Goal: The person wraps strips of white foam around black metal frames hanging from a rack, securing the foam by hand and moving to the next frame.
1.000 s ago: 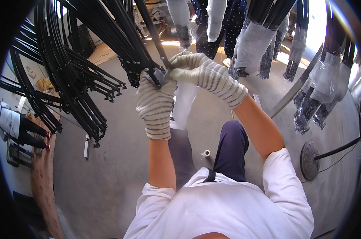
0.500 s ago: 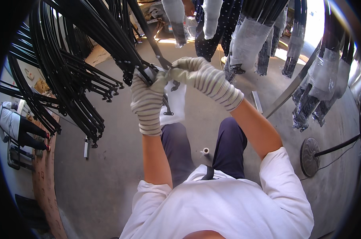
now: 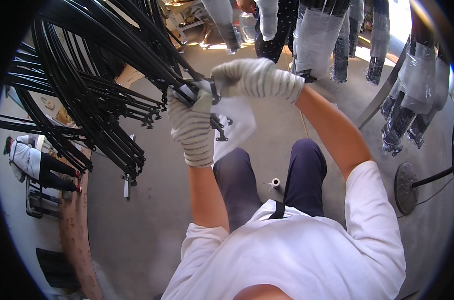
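The striped knit-gloved left hand (image 3: 191, 125) clamps the ends of slim black metal rods (image 3: 152, 67); the striped knit-gloved right hand (image 3: 257, 80) curls beside them, its hold unclear. A loosened left grip could let rods splay and snag the thin white sheet (image 3: 239, 122) hanging below.

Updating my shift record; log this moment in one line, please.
left hand: gripping black rods | right hand: at their ends | white sheet: hanging beside left hand

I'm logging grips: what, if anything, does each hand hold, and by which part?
The left hand grips black bars near their lower ends. The right hand is at another black bar's end; whether it grips it cannot be told.
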A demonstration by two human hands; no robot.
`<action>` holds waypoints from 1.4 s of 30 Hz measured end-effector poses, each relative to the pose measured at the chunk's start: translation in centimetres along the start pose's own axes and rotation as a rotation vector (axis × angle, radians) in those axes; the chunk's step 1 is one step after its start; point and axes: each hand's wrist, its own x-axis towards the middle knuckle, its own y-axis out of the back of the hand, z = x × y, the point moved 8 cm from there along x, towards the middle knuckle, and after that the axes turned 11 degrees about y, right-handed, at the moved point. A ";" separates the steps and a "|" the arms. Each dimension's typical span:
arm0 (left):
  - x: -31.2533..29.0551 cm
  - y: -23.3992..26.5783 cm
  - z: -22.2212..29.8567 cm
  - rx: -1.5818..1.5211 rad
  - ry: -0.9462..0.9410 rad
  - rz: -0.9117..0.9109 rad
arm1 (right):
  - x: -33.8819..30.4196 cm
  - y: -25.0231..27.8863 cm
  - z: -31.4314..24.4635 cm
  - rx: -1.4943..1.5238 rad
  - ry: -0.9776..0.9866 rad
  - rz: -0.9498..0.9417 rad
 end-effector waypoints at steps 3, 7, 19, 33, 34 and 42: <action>-0.2 0.3 -0.6 -0.494 0.264 -0.088 | 2.0 2.4 -1.5 -0.162 0.065 0.115; 0.3 1.3 -0.6 -0.554 0.198 -0.053 | 3.4 2.8 -5.1 -0.527 0.107 0.153; 2.4 1.1 -4.9 -0.921 0.305 -0.314 | 5.3 0.6 -3.5 0.051 0.192 0.314; 4.2 2.4 -4.5 -1.017 0.117 -0.210 | 5.1 0.8 -3.1 0.483 0.254 0.307; 4.1 2.2 -4.4 -1.029 0.126 -0.208 | 5.2 0.8 -3.2 0.439 0.241 0.324; 2.3 -0.4 -2.5 -1.104 0.152 -0.212 | 2.8 2.2 -4.8 -0.093 0.146 0.489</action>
